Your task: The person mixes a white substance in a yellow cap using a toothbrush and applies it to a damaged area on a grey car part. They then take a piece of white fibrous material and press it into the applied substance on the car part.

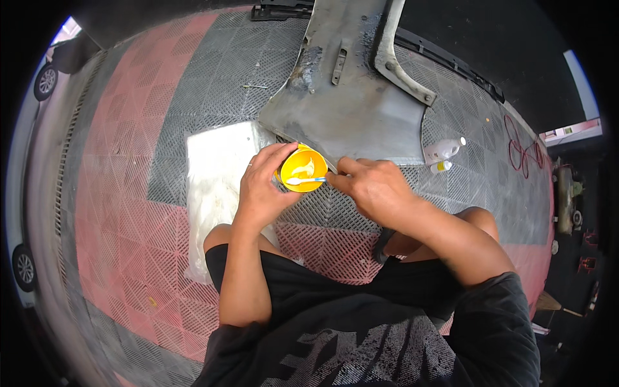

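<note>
My left hand (263,187) is wrapped round a small yellow cup (318,159), tilted so that its inside faces me. A pale, creamy substance (304,169) clings to the cup's inner wall. Between the closed fingers of my right hand (377,188) is the handle of a small white spoon-like stirrer (300,181), blue toward the grip. Its pale end lies inside the cup. Just beyond both hands rests a large grey panel (361,116), scuffed and patchy, with a curved flange along its right side.
A white sheet wrapped in clear plastic (219,161) lies left of my hands. Right of the panel are a white bottle (445,149) and a smaller yellow-marked bottle (441,167). A red hose (516,151) coils at far right. Red and grey grid tiles (135,245) form the floor.
</note>
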